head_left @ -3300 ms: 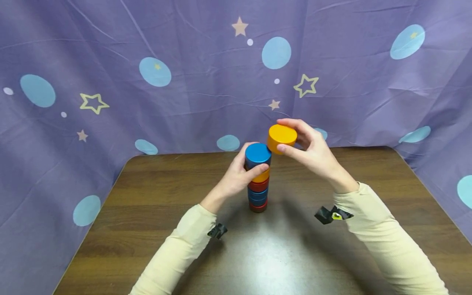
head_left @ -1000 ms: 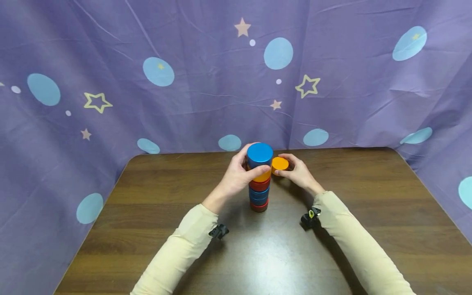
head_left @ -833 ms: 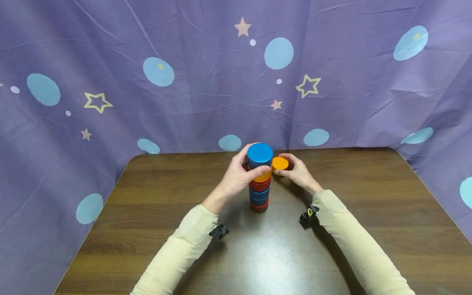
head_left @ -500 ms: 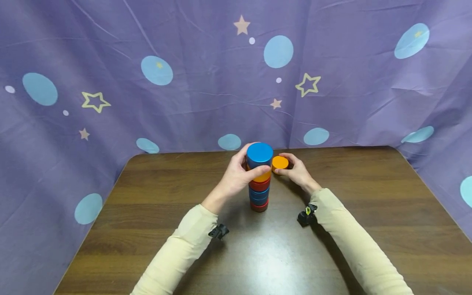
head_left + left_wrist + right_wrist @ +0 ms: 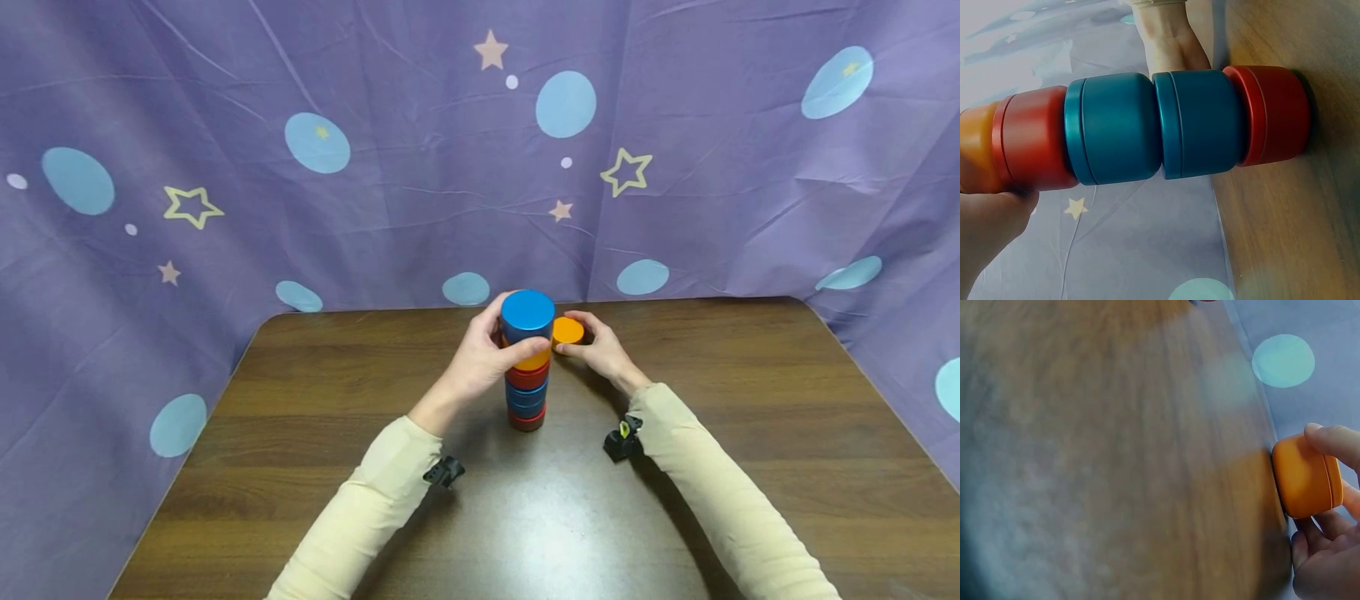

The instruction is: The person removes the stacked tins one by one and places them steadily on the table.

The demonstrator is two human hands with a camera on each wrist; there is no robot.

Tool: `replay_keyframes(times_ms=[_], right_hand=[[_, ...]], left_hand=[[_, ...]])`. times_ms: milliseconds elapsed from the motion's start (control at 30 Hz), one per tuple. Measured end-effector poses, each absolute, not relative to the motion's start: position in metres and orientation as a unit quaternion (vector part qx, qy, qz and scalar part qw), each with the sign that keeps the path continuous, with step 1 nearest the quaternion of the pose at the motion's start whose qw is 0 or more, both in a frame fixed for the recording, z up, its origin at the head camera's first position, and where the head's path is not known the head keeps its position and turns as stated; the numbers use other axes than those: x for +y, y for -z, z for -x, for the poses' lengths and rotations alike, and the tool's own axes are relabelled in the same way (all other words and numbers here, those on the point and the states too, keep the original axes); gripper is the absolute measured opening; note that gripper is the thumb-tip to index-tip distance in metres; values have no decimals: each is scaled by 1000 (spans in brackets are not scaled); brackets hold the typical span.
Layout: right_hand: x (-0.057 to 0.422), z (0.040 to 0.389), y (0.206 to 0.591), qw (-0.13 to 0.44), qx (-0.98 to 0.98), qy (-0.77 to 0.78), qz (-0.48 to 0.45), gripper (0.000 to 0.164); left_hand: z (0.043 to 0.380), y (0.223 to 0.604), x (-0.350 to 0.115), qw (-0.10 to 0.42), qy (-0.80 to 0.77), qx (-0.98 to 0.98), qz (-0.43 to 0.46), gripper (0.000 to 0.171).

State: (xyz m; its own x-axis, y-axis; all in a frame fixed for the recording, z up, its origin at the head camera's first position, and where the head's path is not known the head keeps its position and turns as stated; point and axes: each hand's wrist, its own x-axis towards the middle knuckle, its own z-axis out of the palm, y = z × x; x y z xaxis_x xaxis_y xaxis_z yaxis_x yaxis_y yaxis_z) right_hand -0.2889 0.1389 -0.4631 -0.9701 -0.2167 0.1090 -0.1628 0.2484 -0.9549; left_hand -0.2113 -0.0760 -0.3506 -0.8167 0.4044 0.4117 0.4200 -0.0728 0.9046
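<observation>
- Backdrop: purple cloth printed with pale blue ovals and stars, hanging beyond the table.
- Table: dark brown wood grain, a bright glare spread over its near half.
- Sleeves: pale yellow, reaching in from the near edge, a black wrist device at each cuff.
- Stack of round tins: upright on the table; from the top, blue, orange, red, blue, blue, red.
- Left hand: curled round the stack's upper part, thumb across the front.
- Right hand: clamped on a separate orange tin, thumb nearest the person.
- Orange tin: down at the tabletop, behind and right of the stack.
</observation>
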Motion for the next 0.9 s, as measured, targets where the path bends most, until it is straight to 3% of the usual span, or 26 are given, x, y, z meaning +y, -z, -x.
replay_keyframes(times_ms=[333,667,900], right_hand=[[145,288,456,23,786,603,137,75],[146,252,408,-34,771,619,148,66],[153,246,412,-33,759,633,148,66]], left_hand=[[212,352,-77,4,669,-679,303,85],[211,352,-78,10,665,-682,305,87],[212,356,-78,0,664,-684,302,74]])
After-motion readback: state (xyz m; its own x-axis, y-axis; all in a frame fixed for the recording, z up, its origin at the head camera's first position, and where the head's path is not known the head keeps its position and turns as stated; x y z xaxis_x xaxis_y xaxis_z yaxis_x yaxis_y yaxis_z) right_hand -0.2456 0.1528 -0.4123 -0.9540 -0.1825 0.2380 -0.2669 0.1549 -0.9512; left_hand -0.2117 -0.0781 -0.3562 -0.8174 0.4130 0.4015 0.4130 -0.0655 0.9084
